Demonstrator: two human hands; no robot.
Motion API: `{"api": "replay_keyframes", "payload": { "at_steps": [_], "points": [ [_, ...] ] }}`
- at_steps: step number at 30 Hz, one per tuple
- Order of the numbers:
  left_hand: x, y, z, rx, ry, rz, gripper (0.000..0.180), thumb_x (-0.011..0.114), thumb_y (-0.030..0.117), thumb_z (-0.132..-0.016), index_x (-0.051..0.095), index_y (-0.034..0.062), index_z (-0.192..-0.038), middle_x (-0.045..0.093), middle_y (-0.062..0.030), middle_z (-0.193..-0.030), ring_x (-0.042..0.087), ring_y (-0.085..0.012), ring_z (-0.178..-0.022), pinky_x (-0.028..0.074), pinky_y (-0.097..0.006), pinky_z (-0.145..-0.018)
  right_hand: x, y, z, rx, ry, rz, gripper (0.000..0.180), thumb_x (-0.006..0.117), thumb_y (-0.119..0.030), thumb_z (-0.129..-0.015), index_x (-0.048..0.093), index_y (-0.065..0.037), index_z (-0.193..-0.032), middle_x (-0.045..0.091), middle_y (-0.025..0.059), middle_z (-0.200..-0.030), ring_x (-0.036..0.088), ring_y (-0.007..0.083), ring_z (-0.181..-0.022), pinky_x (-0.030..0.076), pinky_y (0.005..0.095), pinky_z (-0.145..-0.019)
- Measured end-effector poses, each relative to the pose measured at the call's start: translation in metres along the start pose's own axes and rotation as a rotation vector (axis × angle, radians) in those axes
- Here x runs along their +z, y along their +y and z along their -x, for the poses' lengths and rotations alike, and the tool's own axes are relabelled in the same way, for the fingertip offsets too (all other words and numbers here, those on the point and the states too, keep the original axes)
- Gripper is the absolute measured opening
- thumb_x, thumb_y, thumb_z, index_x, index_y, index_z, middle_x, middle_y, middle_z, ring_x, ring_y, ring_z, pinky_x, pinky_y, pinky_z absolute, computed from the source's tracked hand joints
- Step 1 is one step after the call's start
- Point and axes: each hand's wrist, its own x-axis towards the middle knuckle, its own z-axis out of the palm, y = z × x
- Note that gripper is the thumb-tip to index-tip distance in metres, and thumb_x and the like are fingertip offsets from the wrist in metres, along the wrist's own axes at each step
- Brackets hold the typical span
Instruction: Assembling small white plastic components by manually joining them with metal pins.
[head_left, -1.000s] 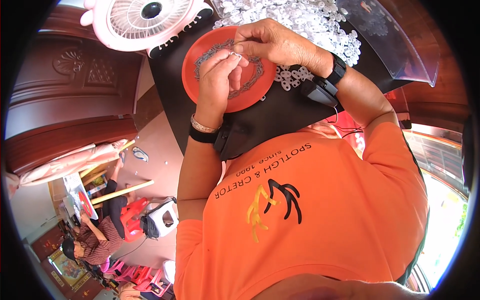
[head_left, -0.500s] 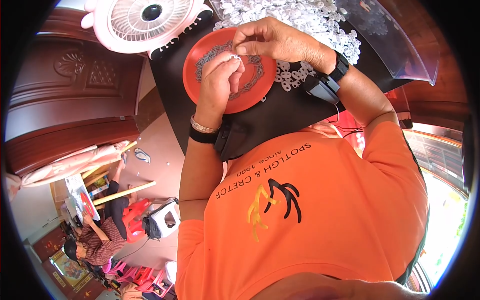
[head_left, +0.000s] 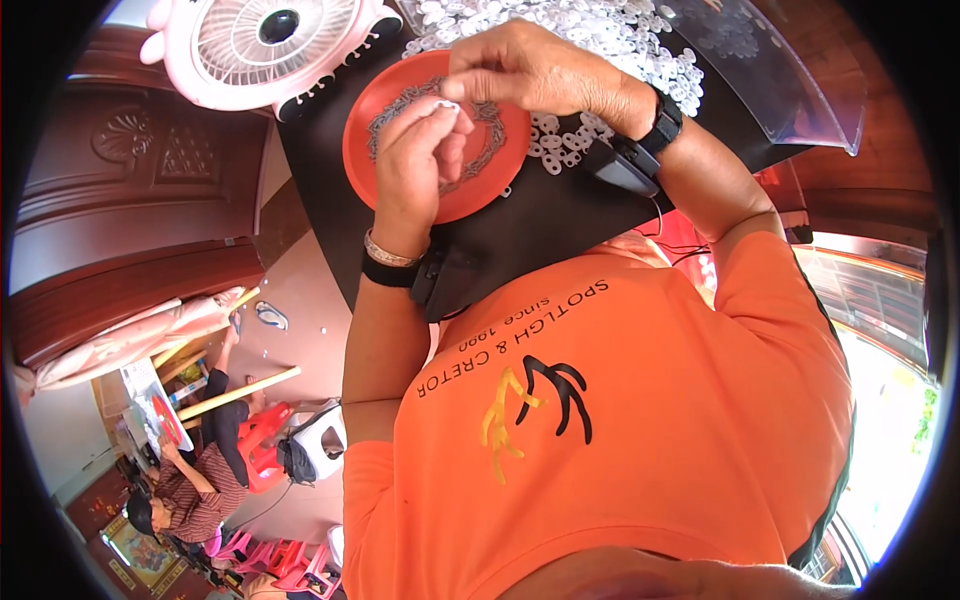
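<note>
My left hand (head_left: 415, 165) is closed over the red plate (head_left: 365, 180), its thumb and fingertips pinching a small white plastic piece (head_left: 448, 105). Just above it, my right hand (head_left: 530, 68) has thumb and forefinger pressed together at that piece. Whatever lies between the right fingertips is too small to make out. On the plate, many small grey screw-like pieces (head_left: 397, 103) form a rough ring, partly hidden by both hands.
Many white oval pieces with holes (head_left: 640, 40) lie heaped on the black table (head_left: 540, 215) beside the plate. A pink-white fan (head_left: 275, 45) stands at the far left, a clear plastic bin (head_left: 780, 75) at the right. Another person (head_left: 195, 480) sits at lower left.
The whole view has shifted slightly, so everything sits a little further left. My right fingertips have lowered nearer to the white piece in my left hand.
</note>
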Motion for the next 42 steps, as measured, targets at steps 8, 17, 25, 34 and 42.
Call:
{"api": "replay_keyframes", "payload": {
  "at_steps": [8,17,25,34,42],
  "points": [
    [-0.011,0.003,0.0,0.028,0.092,0.108,0.026,0.042,0.022,-0.094,0.05,0.0023,-0.08,0.042,-0.0018,-0.063,0.042,-0.0113,-0.053,0.029,-0.023,-0.049,-0.058,0.001,0.007,0.122,0.303,0.475,0.021,0.062,-0.024,-0.083,0.067,-0.004,-0.086,0.066,0.0159,-0.079,0.063,0.0333,-0.074,0.048,0.0407,-0.063],
    [-0.01,0.005,0.002,0.031,0.089,0.112,0.025,0.041,0.022,-0.093,0.049,0.0032,-0.079,0.042,-0.0019,-0.063,0.042,-0.0115,-0.052,0.028,-0.023,-0.048,-0.064,0.037,0.046,0.187,-0.014,0.718,0.017,0.064,-0.021,-0.079,0.066,-0.008,-0.09,0.066,0.01,-0.08,0.064,0.0265,-0.079,0.049,0.0385,-0.07],
    [-0.005,0.004,0.001,0.029,0.112,0.11,0.023,0.044,0.02,-0.09,0.054,0.0031,-0.077,0.047,-0.0008,-0.06,0.045,-0.009,-0.049,0.032,-0.021,-0.044,-0.049,0.055,0.046,0.166,0.026,0.81,0.023,0.065,-0.014,-0.074,0.063,-0.008,-0.096,0.064,0.0094,-0.084,0.062,0.0269,-0.079,0.048,0.0388,-0.072],
    [-0.002,0.004,0.001,0.053,0.044,0.097,0.024,0.043,0.02,-0.091,0.055,0.0032,-0.077,0.049,-0.0013,-0.062,0.046,-0.0096,-0.05,0.034,-0.021,-0.045,-0.047,0.037,0.024,0.179,0.029,-0.088,0.021,0.063,-0.005,-0.083,0.062,-0.001,-0.104,0.066,0.0029,-0.094,0.06,0.0106,-0.089,0.049,0.0264,-0.08],
    [0.002,0.002,0.003,0.244,-0.079,0.215,0.027,0.04,0.02,-0.091,0.056,-0.0006,-0.083,0.059,-0.0102,-0.073,0.056,-0.0166,-0.061,0.042,-0.026,-0.057,-0.011,0.002,-0.001,0.076,-0.09,-0.477,0.017,0.064,-0.004,-0.086,0.065,-0.001,-0.102,0.066,0.0031,-0.094,0.061,0.009,-0.088,0.049,0.0228,-0.081]
  ]
}}
